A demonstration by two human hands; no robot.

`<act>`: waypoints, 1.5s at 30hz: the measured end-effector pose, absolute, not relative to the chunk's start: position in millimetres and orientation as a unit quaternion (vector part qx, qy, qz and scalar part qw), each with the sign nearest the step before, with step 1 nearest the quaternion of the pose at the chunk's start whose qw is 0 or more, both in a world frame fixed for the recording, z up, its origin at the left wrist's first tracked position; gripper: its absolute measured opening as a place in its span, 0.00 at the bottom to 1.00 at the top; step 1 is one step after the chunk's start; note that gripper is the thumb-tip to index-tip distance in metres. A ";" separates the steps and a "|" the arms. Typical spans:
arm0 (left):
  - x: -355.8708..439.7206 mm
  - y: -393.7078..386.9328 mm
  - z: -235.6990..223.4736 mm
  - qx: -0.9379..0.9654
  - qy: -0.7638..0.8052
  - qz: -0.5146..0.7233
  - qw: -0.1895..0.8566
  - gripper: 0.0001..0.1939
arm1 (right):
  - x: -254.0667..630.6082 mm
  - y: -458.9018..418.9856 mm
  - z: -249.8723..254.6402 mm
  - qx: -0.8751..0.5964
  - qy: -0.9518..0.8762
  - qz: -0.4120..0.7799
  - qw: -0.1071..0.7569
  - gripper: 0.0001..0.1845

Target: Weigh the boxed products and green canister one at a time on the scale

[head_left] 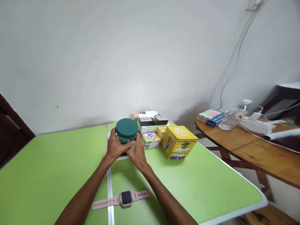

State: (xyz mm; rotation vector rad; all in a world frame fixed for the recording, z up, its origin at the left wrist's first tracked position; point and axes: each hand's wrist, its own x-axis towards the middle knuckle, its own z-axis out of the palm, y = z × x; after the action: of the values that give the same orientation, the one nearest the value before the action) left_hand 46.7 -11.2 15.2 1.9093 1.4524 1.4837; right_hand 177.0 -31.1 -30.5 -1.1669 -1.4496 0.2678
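Note:
A clear jar with a dark green lid [127, 127] is gripped between both my hands over the middle of the table. My left hand [115, 147] wraps its left side, and my right hand [138, 153] closes on its right side; the thumbs meet in front. Beneath the jar a dark, pale-edged thing shows only in part. Closer to me, a smartwatch with a pink strap [126, 198] lies flat between my forearms, its screen dark. Just right of the jar sits a yellow and white soap box [151, 139].
A yellow cube-shaped box [179, 142] stands right of the soap box. Behind are stacked boxes, a black one [153, 120] among them. The green folding table [58, 168] has a metal seam. On a wooden table [269, 153] at right are a plastic bottle [234, 116], small boxes and cables.

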 end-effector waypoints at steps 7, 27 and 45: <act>129.9 -45.9 -6.8 0.699 0.454 0.498 0.238 0.44 | 262.6 -85.9 -56.6 -0.565 -0.588 0.036 0.578 0.38; 174.5 -41.6 -36.0 0.705 0.466 0.492 0.209 0.49 | 306.9 -108.5 -79.1 -0.581 -0.574 0.036 0.576 0.36; 269.3 -118.8 -49.9 0.711 0.443 0.320 0.443 0.57 | 440.4 -22.8 -51.8 -0.526 -0.279 0.339 0.728 0.42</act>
State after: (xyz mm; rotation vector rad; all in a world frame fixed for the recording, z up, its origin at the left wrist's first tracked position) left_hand 269.3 -118.8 -49.9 1.7625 1.0995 0.7937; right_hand 440.4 -22.8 -51.8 -1.1600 -0.6148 0.7461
